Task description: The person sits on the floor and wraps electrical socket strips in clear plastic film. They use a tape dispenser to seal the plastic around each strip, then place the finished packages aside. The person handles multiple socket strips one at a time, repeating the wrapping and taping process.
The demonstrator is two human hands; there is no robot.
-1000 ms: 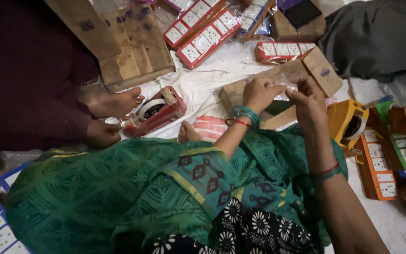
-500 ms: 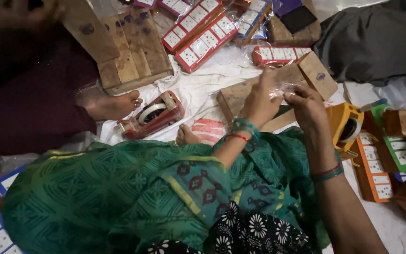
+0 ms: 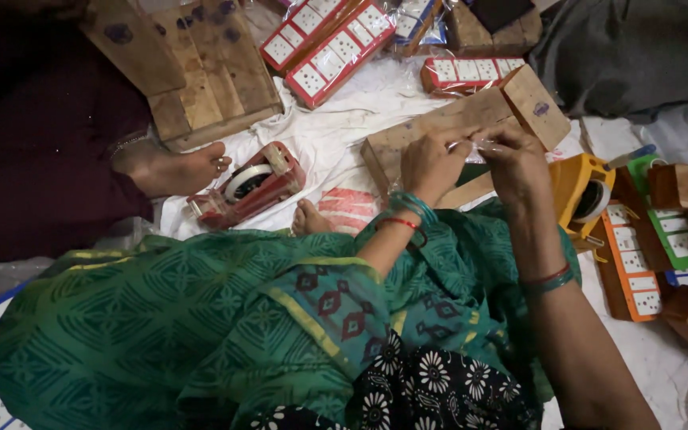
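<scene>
I'm sitting on the floor w/ my green patterned cloth (image 3: pixel 201 318) over my lap. Both hands are up in front of me at a long wooden block (image 3: pixel 439 131), which lies on the white sheet (image 3: pixel 336 135) & has a smaller wooden block (image 3: pixel 537 103) at its right end.

My left hand (image 3: pixel 430 163) is closed, fingers pinching the left end of a thin clear plastic strip (image 3: pixel 479 147); bangles on that wrist. My right hand (image 3: pixel 515 167) is closed too, pinching the other end of the same strip, so it's stretched between the 2 hands, right over the near edge of the long block. Can't tell if the strip touches the wood.

Just right of my right hand sits a yellow tape dispenser (image 3: pixel 583 191), w/ an orange switch board (image 3: pixel 629 267) below it & a green one (image 3: pixel 678 235) beside that. Left of my hands, well apart, lies a red tape dispenser (image 3: pixel 252 187) on the sheet, near another person's bare foot (image 3: pixel 173 167). My own toes (image 3: pixel 308 219) poke out by a red-striped packet (image 3: pixel 348 211).

Further up: red switch boards (image 3: pixel 328 40) lying side by side, one more wrapped one (image 3: pixel 463 73) just behind the long block, & a big wooden frame (image 3: pixel 193 72) top left.
</scene>
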